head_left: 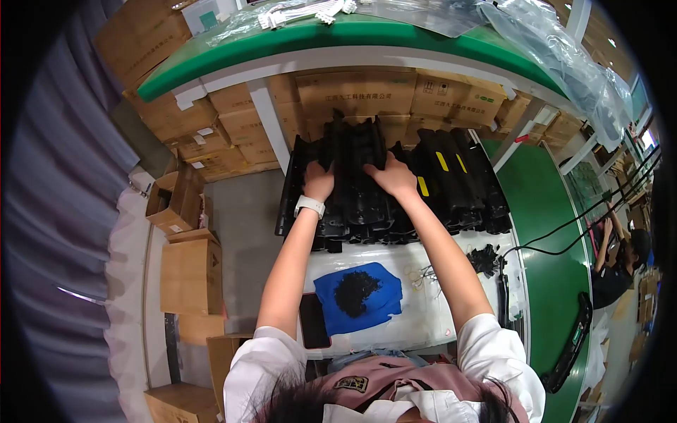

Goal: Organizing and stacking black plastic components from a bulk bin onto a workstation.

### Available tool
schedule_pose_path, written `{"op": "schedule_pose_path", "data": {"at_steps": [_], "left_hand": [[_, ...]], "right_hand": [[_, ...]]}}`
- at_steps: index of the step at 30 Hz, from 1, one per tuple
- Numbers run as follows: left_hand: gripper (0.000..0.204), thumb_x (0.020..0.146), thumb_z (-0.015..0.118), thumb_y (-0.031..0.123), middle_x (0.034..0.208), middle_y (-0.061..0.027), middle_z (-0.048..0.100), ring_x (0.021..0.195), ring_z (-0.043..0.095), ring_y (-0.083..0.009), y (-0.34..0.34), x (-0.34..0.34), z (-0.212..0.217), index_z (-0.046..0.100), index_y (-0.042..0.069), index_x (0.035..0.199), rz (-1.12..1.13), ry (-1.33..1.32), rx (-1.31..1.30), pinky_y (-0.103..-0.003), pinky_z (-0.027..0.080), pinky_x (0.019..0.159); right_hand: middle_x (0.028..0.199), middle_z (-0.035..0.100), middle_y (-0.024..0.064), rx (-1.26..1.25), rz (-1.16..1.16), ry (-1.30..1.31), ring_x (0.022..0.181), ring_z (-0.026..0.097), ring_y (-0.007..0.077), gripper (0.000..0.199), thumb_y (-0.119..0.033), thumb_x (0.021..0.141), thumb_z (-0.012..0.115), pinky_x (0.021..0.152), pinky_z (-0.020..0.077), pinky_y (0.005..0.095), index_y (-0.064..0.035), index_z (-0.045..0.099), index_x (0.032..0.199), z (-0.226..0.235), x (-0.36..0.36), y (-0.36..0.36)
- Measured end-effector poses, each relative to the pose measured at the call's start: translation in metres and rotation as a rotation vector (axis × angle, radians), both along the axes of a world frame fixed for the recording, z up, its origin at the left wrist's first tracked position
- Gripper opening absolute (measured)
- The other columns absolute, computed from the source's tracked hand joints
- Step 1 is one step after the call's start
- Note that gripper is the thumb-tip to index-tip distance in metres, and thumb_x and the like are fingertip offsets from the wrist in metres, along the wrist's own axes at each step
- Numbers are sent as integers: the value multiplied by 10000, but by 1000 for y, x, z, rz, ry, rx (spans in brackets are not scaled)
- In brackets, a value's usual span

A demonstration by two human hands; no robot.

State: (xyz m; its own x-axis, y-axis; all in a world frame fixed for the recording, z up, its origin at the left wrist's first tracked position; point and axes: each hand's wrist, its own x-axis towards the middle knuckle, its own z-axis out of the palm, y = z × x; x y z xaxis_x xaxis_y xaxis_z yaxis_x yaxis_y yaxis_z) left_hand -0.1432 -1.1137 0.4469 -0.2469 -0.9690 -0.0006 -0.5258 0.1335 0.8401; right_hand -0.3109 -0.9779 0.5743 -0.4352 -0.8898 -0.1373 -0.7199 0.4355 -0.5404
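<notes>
Both my arms reach forward to a row of long black molded plastic parts (360,204) at the far side of the white table (423,331). My left hand (319,181), with a pale watch on its wrist, grips the left side of a raised black plastic part (352,144). My right hand (393,176) holds the same bundle from the right, its thumb pointing inward. The fingertips of both hands are partly hidden among the dark parts. To the right, more black parts (451,176) stand packed together, some with yellow strips (442,161).
Nearer me lie a blue cloth (388,303) with a heap of small black pieces (356,292) and a dark phone (314,321). A green-topped shelf (395,33) crosses above. Cardboard boxes (190,275) stand at left. A co-worker (620,268) is at far right.
</notes>
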Motion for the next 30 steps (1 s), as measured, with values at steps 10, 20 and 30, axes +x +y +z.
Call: {"op": "schedule_pose_path", "data": {"at_steps": [10, 20, 30], "left_hand": [[485, 822, 630, 270, 1141, -308, 530, 1076, 507, -442, 37, 8, 50, 484, -63, 1143, 122, 192, -220, -422, 418, 917], [417, 778, 647, 223, 1037, -266, 586, 1008, 544, -416, 45, 21, 63, 533, -51, 1070, 155, 174, -269, -423, 442, 877], [669, 817, 560, 562, 1212, -217, 570, 1127, 547, -345, 35, 131, 64, 547, 41, 1236, 334, -134, -37, -382, 432, 938]], "right_hand": [[1258, 485, 241, -145, 3, 99, 1100, 548, 386, 894, -604, 755, 549, 894, 469, 441, -48, 291, 1405, -9, 10, 10], [1279, 463, 243, -174, -18, 58, 1144, 516, 384, 866, -529, 750, 597, 907, 463, 448, -56, 289, 1406, -5, 19, 21], [1327, 405, 269, -371, 49, -21, 1179, 484, 396, 906, -538, 726, 640, 962, 429, 418, -46, 299, 1406, -5, 11, 48]]}}
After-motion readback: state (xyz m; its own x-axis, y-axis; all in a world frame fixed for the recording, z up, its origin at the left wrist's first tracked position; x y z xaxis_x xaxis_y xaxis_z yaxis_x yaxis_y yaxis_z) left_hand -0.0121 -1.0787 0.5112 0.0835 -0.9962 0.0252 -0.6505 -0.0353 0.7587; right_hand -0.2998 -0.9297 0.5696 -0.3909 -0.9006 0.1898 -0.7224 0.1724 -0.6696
